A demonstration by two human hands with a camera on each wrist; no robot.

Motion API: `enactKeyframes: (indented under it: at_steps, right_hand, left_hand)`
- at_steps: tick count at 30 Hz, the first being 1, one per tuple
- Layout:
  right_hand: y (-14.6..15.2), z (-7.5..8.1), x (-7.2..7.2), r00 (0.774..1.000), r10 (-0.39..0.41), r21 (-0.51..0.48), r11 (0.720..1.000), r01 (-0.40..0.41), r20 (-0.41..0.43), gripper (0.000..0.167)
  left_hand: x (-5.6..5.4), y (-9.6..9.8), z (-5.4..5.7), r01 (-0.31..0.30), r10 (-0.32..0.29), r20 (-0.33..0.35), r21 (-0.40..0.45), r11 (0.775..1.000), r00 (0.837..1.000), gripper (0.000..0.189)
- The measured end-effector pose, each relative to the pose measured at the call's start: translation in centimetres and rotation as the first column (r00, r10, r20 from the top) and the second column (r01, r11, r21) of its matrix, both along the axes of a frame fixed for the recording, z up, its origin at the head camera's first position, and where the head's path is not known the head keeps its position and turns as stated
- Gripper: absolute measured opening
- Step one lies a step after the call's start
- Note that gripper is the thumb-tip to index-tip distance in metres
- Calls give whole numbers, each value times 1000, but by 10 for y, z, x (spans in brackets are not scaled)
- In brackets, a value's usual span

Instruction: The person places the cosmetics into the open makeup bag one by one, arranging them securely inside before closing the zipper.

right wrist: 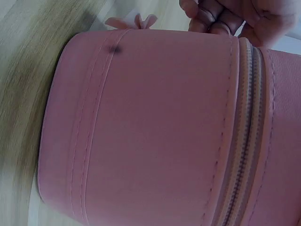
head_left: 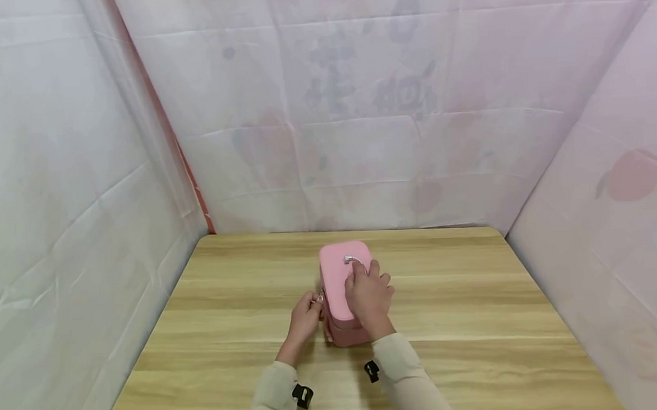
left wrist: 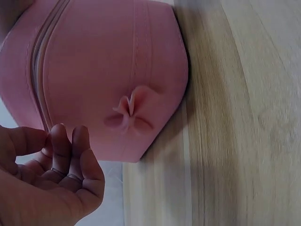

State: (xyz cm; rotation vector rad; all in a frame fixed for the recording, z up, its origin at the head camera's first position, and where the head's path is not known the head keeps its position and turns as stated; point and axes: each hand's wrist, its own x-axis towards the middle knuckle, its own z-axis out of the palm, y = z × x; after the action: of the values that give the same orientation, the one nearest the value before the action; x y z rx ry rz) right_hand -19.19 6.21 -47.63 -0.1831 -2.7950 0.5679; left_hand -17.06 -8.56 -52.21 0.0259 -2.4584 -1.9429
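A pink zippered case [head_left: 339, 277] stands on the table, with a silver fitting [head_left: 350, 259] on its lid. At its left side, the left hand [head_left: 304, 317] pinches the zipper pull [head_left: 320, 298] between thumb and index finger. The left wrist view shows that hand [left wrist: 56, 174] at the zipper [left wrist: 38, 70], beside a pink bow [left wrist: 131, 110] on the case's side. Over the lid's right part rests the right hand [head_left: 371, 293], fingers spread towards the far right edge. In the right wrist view, the closely meshed zipper teeth [right wrist: 242, 165] run along the near side.
The case stands on a wood-grain table [head_left: 228, 281]. Pale printed sheets [head_left: 359, 137] hang behind the table and on both sides. Each sleeve has a black strap piece [head_left: 302, 396] near the wrist.
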Motion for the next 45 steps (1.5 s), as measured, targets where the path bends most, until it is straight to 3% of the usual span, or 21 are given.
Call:
enactKeyframes:
  at_steps: [9, 12, 15, 18, 21, 24, 26, 31, 35, 45]
  right_hand:
    - [4, 5, 1, 999, 21, -44, 999, -20, 36, 40]
    - [11, 6, 3, 995, 81, -68, 995, -77, 50, 46]
    - [21, 9, 7, 981, 191, -98, 978, -187, 40, 54]
    - [36, 11, 8, 944, 331, -101, 939, -330, -7, 63]
    - [52, 12, 2, 879, 467, -58, 879, -473, -94, 71]
    - [63, 9, -10, 827, 545, -21, 833, -552, -140, 77]
    - [68, 6, -15, 814, 566, -50, 816, -575, -128, 77]
    - [74, -2, -20, 816, 577, -169, 800, -575, -46, 75]
    - [72, -3, -22, 819, 572, -209, 796, -568, -49, 74]
    - [65, -4, -20, 870, 492, -271, 832, -484, -43, 72]
  left_hand:
    - [-4, 0, -1, 22, -22, -29, 9, 1000, 999, 10]
    - [-4, 1, -2, 23, -22, -26, 13, 1000, 999, 10]
    - [-3, 2, -2, 32, -32, -22, 23, 999, 999, 10]
    - [-2, 3, -2, 45, -44, -23, 29, 999, 999, 11]
    - [-2, 4, -2, 49, -48, -29, 36, 998, 998, 11]
    - [-3, 4, -2, 50, -49, -26, 55, 997, 998, 11]
    - [-3, 4, -2, 59, -57, -26, 63, 996, 998, 10]
    - [-4, 2, -3, 71, -70, -22, 57, 996, 997, 9]
    - [-6, 1, -4, 70, -68, -27, 61, 996, 997, 8]
    - [-4, 2, 1, 43, -43, -19, 23, 999, 999, 9]
